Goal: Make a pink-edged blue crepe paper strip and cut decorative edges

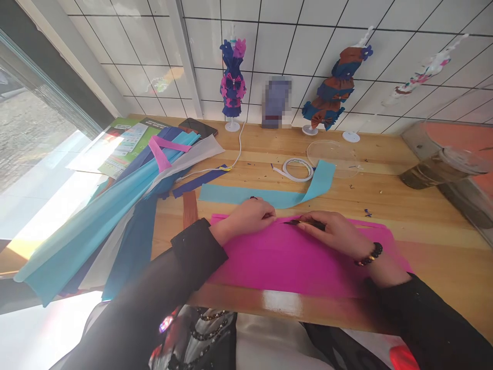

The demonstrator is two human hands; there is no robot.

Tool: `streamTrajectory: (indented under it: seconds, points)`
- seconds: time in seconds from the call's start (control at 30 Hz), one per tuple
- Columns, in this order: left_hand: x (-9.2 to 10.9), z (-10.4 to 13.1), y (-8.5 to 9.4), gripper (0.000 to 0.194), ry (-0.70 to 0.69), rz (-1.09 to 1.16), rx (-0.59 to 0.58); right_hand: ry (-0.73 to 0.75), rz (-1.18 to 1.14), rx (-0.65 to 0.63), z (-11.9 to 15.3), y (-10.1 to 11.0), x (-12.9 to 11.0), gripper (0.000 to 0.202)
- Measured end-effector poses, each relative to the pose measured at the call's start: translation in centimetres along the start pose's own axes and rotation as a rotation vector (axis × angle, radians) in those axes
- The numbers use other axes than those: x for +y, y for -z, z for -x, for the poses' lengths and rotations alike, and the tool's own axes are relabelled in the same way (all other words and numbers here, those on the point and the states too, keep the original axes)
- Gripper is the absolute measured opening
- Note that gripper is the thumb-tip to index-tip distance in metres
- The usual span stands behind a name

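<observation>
A bright pink sheet [292,262], probably crepe paper, lies flat along the table's front edge. My left hand [252,216] rests on its far edge, fingers curled and pinching the paper there. Just to the right, my right hand [335,231] grips dark scissors [292,222], blades pointing left along that edge. A narrow strip shows along the far edge at the right. Beyond my hands lies a light blue strip [250,195], its right end curling up. My palm and fingers hide most of the scissors' handles.
Rolled blue, white and purple sheets [115,205] spread over the left side. Behind are a roll of white tape [298,169], a clear disc [333,158] and paper-decorated stands [233,82]. A lidded cup [435,167] stands at right. Scraps dot the wooden table [435,226].
</observation>
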State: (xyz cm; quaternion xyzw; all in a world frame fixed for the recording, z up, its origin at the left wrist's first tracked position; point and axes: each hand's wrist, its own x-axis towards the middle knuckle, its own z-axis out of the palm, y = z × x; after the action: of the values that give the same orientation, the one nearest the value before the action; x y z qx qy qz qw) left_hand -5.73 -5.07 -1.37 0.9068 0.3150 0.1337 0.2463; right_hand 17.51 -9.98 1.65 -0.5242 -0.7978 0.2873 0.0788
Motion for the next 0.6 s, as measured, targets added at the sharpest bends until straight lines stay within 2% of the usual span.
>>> streamTrajectory:
  seconds: [0.17, 0.33, 0.6]
  points:
    - [-0.3, 0.1, 0.4, 0.025, -0.030, 0.056, -0.009, -0.004, -0.026, -0.035, 0.0, 0.2, 0.0, 0.033]
    - [-0.7, 0.3, 1.1, 0.021, -0.045, 0.158, -0.093, 0.007, -0.059, -0.055, 0.0, 0.1, -0.2, 0.034]
    - [-0.6, 0.3, 1.2, 0.021, 0.009, 0.193, -0.073, 0.024, -0.006, -0.031, -0.9, -0.7, -1.6, 0.033]
